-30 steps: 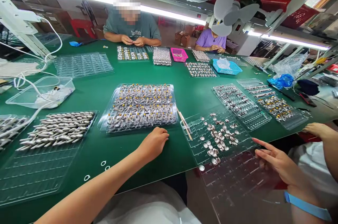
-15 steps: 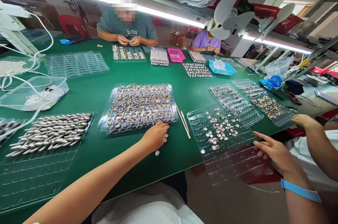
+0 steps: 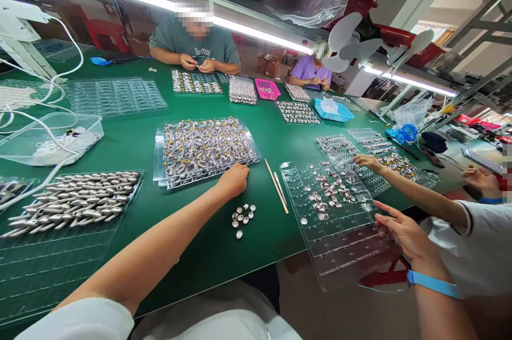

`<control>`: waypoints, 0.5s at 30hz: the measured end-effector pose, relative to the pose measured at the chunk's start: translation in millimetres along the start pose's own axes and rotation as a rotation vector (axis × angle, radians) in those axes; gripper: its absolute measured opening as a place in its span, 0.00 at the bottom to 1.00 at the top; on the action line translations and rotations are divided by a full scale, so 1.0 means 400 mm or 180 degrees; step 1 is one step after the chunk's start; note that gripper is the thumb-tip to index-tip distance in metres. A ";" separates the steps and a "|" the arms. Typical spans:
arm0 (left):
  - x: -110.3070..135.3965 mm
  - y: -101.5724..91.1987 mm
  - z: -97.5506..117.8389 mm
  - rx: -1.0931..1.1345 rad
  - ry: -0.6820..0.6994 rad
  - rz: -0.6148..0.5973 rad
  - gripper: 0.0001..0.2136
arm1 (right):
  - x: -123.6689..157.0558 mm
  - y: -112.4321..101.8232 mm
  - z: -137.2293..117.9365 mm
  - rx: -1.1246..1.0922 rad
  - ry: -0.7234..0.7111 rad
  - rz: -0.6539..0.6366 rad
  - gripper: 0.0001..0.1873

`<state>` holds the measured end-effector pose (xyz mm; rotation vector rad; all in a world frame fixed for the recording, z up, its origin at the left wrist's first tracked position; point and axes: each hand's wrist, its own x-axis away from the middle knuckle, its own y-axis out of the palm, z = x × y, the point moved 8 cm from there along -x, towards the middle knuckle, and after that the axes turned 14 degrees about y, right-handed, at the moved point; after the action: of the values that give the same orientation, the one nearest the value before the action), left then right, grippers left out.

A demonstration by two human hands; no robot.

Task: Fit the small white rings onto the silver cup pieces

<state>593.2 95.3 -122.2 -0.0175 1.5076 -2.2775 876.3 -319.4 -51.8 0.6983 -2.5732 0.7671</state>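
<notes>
My left hand (image 3: 234,179) is curled closed at the near right corner of a clear tray (image 3: 157,158) packed with small silver parts; what its fingers hold is hidden. A small pile of round metal caps (image 3: 242,216) lies on the green mat just below that hand. My right hand (image 3: 400,230), with a blue wristband, has its fingers stretched out and rests on the near right edge of a clear compartment tray (image 3: 340,254). That tray overhangs the table edge and holds several loose caps (image 3: 326,193).
Two thin wooden sticks (image 3: 276,190) lie between the trays. A co-worker's hand (image 3: 366,161) reaches over a filled tray at the right. A tray of silver cones (image 3: 76,204) and a clear tub (image 3: 52,137) sit to the left. Two people work across the table, near pink (image 3: 267,89) and blue (image 3: 334,110) baskets.
My left hand has left a small pile of caps on the mat and moved up to the central tray's corner. A co-worker's arm has reached in from the right.
</notes>
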 end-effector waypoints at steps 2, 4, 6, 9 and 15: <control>-0.015 -0.007 -0.012 0.0069 -0.0146 0.0069 0.09 | 0.002 0.028 -0.016 0.0006 0.0000 -0.0156 0.41; -0.019 -0.009 -0.012 0.0164 -0.0289 0.0186 0.13 | 0.002 0.056 -0.048 0.0148 -0.0127 -0.0225 0.39; -0.013 -0.006 -0.001 0.0285 -0.0412 0.0338 0.16 | 0.001 0.086 -0.093 0.0428 -0.0332 -0.0186 0.38; 0.001 0.005 0.023 0.0472 -0.0519 0.0557 0.20 | -0.003 0.138 -0.169 0.0765 -0.0636 -0.0018 0.38; 0.002 0.021 0.034 0.0718 -0.0559 0.0923 0.23 | 0.006 0.225 -0.291 0.1220 -0.1071 0.0320 0.31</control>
<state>598.2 80.2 -124.2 0.0600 1.0825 -2.1352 848.1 -186.3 4.3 0.8798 -2.8048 1.2970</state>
